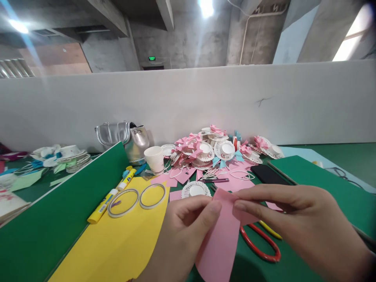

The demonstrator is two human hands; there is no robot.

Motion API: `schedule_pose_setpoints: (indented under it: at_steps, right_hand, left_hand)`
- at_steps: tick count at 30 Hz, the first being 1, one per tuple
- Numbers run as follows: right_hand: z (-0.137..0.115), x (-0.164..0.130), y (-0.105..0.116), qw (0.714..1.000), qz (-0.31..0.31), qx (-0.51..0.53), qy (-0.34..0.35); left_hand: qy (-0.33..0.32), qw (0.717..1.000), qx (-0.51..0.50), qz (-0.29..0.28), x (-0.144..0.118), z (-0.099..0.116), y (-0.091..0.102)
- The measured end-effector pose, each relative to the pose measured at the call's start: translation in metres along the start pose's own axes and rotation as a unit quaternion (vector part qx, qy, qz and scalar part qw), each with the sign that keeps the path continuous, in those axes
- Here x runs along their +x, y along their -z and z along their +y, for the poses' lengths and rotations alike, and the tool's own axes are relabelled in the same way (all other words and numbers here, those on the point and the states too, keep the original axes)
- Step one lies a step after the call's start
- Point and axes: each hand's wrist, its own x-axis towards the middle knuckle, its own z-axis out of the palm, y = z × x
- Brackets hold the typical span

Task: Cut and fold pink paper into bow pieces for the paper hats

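A strip of pink paper [222, 239] hangs between my two hands, its top edge pinched near the middle of the view. My left hand [188, 231] grips the left side of that edge between thumb and finger. On the other side, my right hand [296, 217] pinches the paper's upper right part, where a flap sticks out to the right. Under the paper lie scissors with red handles [272, 256], their blades mostly hidden. Just behind my fingers sits a small white fluted paper piece [196, 189].
Yellow paper [117, 243] bears two tape rolls [152, 196] and glue sticks [102, 205]. A white paper cup [154, 159] and a silver bag [138, 143] stand behind. Pink-and-white paper crafts [205, 149] are heaped at the back. Green dividers [73, 192] and a black phone [268, 174] flank the space.
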Motion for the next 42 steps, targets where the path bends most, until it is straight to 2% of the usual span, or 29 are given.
schedule_pose_setpoints:
  at_steps: [3,7,15,23,31,42]
  right_hand:
    - [0.0013,0.0025,0.0019,1.000,0.016,-0.012,0.006]
    - [0.0018,0.0063,0.0010,1.000,0.013,-0.013,-0.009]
    - [0.0060,0.0082,-0.0005,1.000,-0.005,-0.011,-0.029]
    - [0.0021,0.0047,-0.0062,0.999,0.025,-0.031,-0.001]
    - [0.0010,0.0078,-0.0044,0.999,-0.032,0.014,-0.008]
    - [0.0016,0.0050,-0.0037,0.999,-0.034,-0.014,0.020]
  left_hand:
    - [-0.007,0.999,0.022,-0.022,-0.0003,-0.0021,-0.0009]
    - [-0.028,0.997,0.068,-0.005,0.0001,-0.0029,-0.0021]
    - [-0.001,0.998,0.070,-0.009,0.0021,-0.0028,-0.0045]
    - [-0.037,0.992,0.118,0.007,0.0004,-0.0045,-0.0038]
    - [-0.075,0.983,0.170,-0.005,0.0004,-0.0052,-0.0048]
    - [-0.089,0.971,0.214,-0.055,0.0019,-0.0092,0.0017]
